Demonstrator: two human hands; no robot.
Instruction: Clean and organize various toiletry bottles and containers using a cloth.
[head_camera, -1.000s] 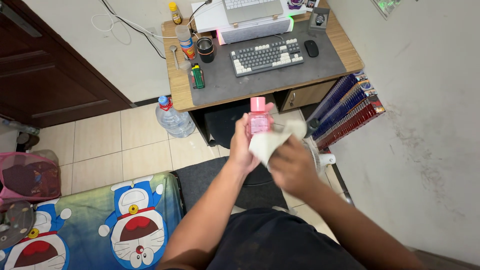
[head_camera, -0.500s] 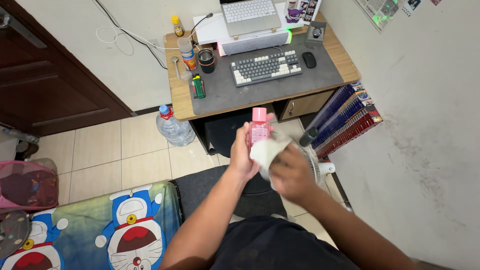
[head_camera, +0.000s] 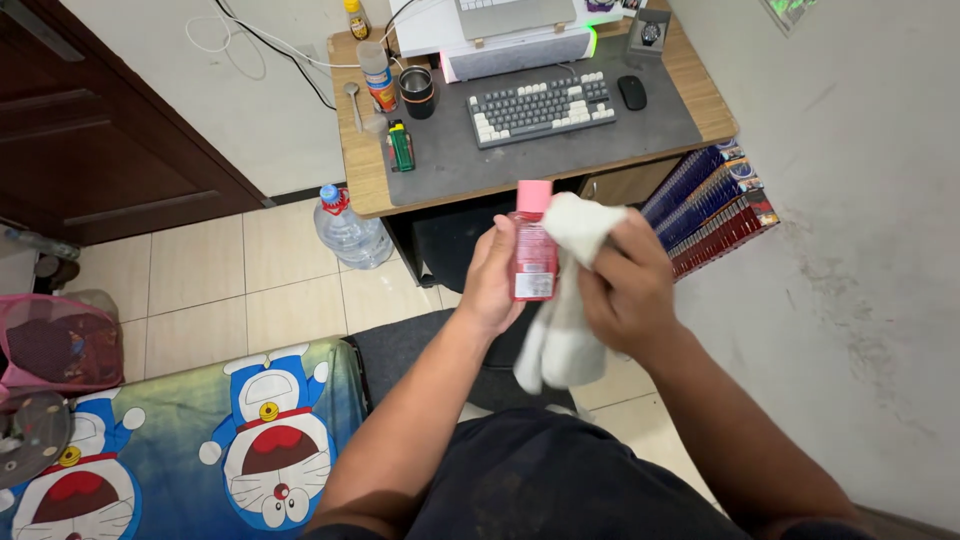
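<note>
Desk (head_camera: 365, 180): wooden, by the wall, bearing a grey mat, a grey keyboard (head_camera: 541, 107) and a black mouse (head_camera: 631, 92).
Blanket (head_camera: 180, 440): cartoon-printed, lower left.
Water jug (head_camera: 348, 230): clear, on the tiled floor beside the desk.
White cloth (head_camera: 565, 300): bunched in the right hand (head_camera: 630, 290), fingers curled tight on it; its top presses the bottle's cap side, the rest hangs down.
Pink bottle (head_camera: 532, 250): held above the lap, upright, long axis vertical, pink cap toward the desk.
Left hand (head_camera: 492, 285): fingers wrapped around the bottle's side.
</note>
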